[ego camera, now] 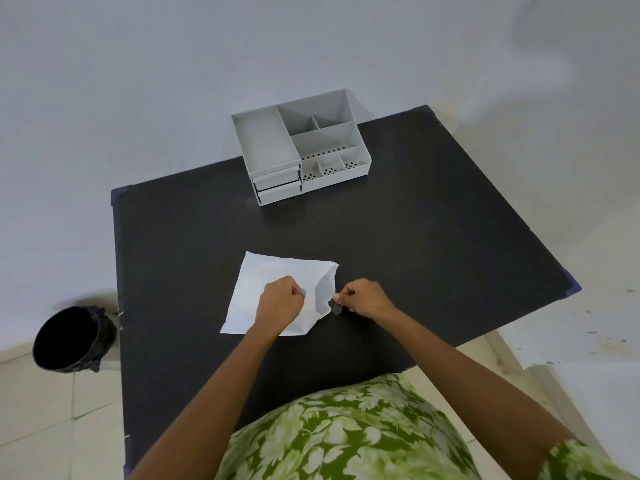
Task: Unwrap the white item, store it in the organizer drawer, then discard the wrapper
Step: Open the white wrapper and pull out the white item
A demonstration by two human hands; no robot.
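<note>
A white paper wrapper (263,282) lies partly unfolded on the black table (415,237), near its middle. My left hand (278,303) rests on the wrapper with its fingers pinched on the paper's middle fold. My right hand (363,297) pinches the wrapper's right edge, where a small dark piece shows at the fingertips. What the paper wraps is hidden. The grey organizer (301,147) stands at the table's far edge, with two shut drawers (277,185) at its front left.
A black bin (69,337) stands on the tiled floor left of the table. The organizer's top has several open compartments. A pale wall is behind the table. My green patterned clothing fills the bottom of the view.
</note>
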